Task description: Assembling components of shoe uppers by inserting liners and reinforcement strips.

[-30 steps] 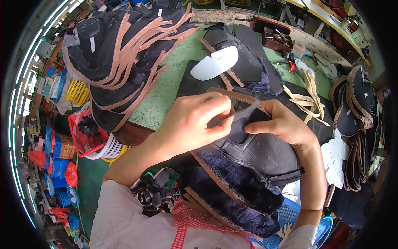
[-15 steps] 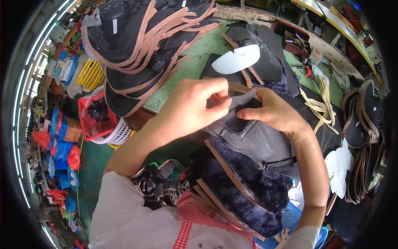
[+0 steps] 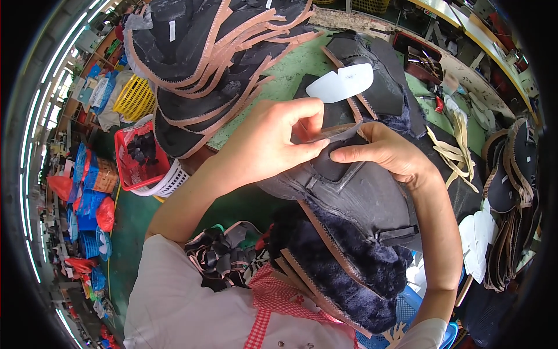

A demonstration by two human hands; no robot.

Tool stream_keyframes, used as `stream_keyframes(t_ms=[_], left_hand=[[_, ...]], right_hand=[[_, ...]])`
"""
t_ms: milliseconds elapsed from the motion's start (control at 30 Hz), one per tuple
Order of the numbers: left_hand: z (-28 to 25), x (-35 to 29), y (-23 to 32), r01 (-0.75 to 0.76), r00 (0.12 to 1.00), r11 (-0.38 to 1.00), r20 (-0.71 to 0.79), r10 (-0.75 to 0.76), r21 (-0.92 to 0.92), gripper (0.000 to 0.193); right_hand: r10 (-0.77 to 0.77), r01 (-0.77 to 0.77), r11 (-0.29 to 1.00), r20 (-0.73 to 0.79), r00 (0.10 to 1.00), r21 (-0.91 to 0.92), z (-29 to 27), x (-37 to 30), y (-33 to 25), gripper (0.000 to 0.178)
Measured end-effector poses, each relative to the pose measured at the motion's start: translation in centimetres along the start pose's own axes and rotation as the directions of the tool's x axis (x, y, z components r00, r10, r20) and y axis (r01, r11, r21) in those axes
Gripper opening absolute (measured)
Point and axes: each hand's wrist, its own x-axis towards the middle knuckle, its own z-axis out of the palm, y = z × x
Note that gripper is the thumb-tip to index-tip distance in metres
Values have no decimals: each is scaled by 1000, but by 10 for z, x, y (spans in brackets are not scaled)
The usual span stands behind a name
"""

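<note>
Left hand [image 3: 264, 145] and right hand [image 3: 381, 152] pinching a thin grey strip [image 3: 331, 135] above the dark shoe upper [image 3: 354, 192]. Raised higher than a moment ago. Strip now pulled straighter.

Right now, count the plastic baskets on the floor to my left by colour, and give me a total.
Yellow basket: 1
Red basket: 1
White basket: 1
Total: 3
</note>
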Motion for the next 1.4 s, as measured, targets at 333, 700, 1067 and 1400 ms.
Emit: stream_keyframes(t_ms=[333, 700, 1067, 1400], left_hand=[[12, -21, -16, -108, 983, 916, -95, 155, 387, 16], [-23, -137, -115, 249, 926, 968, -291, -242, -14, 32], [126, -288, -333, 741, 646, 651, 436, -626, -165, 28], [195, -280, -515, 571, 341, -129, 377, -861, -811, 39]], right_hand=[[-95, 82, 804, 9, 995, -589, -15, 36, 11, 41], [-502, 68, 435, -179, 846, -898, -41, 55, 26, 48], [-639, 287, 285, 42, 768, -915, 71, 12, 5, 31], [-460, 389, 268, 238, 855, -881, 170, 89, 17, 33]])
